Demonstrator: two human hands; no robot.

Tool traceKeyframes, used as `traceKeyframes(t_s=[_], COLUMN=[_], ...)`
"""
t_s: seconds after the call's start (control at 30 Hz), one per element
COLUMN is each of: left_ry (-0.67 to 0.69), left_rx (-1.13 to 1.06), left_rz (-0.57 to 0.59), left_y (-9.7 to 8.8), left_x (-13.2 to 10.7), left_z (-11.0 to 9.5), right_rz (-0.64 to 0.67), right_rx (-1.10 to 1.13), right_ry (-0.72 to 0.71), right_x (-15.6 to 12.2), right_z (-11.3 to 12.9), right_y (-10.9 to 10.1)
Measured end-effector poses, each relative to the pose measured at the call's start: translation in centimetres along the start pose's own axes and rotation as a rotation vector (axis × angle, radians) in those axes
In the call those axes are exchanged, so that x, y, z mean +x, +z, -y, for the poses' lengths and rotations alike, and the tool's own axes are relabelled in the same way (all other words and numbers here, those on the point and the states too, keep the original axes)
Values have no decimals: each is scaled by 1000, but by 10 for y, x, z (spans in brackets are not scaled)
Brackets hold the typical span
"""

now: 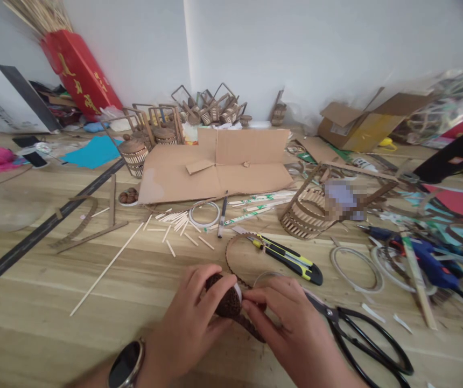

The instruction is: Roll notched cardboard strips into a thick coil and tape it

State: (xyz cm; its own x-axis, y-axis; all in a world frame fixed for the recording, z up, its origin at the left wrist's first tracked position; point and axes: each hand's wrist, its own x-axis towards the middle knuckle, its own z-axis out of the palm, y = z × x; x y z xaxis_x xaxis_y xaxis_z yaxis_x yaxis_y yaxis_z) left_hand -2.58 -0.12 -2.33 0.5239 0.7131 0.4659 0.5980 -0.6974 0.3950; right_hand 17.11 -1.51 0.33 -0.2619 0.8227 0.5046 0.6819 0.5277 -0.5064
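Observation:
Low in the middle of the head view, my left hand (193,323) is closed around a small dark brown roll of corrugated cardboard strip (225,300). My right hand (290,326) pinches the loose end of that strip (251,326) right beside the roll. A watch (126,366) sits on my left wrist. Both hands rest over the wooden table (54,302). Black scissors (371,337) lie just right of my right hand. A yellow and black utility knife (286,256) lies just beyond my hands, next to a cardboard ring (231,250).
A flattened cardboard sheet (215,167) lies mid-table with small woven baskets (134,153) behind it. Thin wooden sticks (175,221), tape rings (355,267), a blue glue gun (429,261), a half-built cardboard basket (304,213) and paper scraps crowd the right. A red box (80,73) leans at back left.

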Motion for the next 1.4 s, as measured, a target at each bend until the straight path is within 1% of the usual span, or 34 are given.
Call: traceKeyframes(t_s=[0.27,0.5,0.8,1.0,1.13,1.4], left_ry=[22,7,8,-16,-8,-2], left_rx=[73,97,88,78,76,61], left_rz=[38,57,29,41,38,1], left_y=[0,3,2,2,2,0], left_x=[0,-1,0,-1,-1,1], left_z=[-2,-2,-4,-4,-4,-7], right_rz=[13,24,12,31,21,-1], right_rx=[-33,-49,-75,-77,-66,-68], right_ry=[-55,-58,-85,-82,-85,-90], right_x=[-1,-3,-5,-7,-8,-4], right_z=[-3,-3,-4,-4,-3,-4], right_y=[0,3,6,8,9,4])
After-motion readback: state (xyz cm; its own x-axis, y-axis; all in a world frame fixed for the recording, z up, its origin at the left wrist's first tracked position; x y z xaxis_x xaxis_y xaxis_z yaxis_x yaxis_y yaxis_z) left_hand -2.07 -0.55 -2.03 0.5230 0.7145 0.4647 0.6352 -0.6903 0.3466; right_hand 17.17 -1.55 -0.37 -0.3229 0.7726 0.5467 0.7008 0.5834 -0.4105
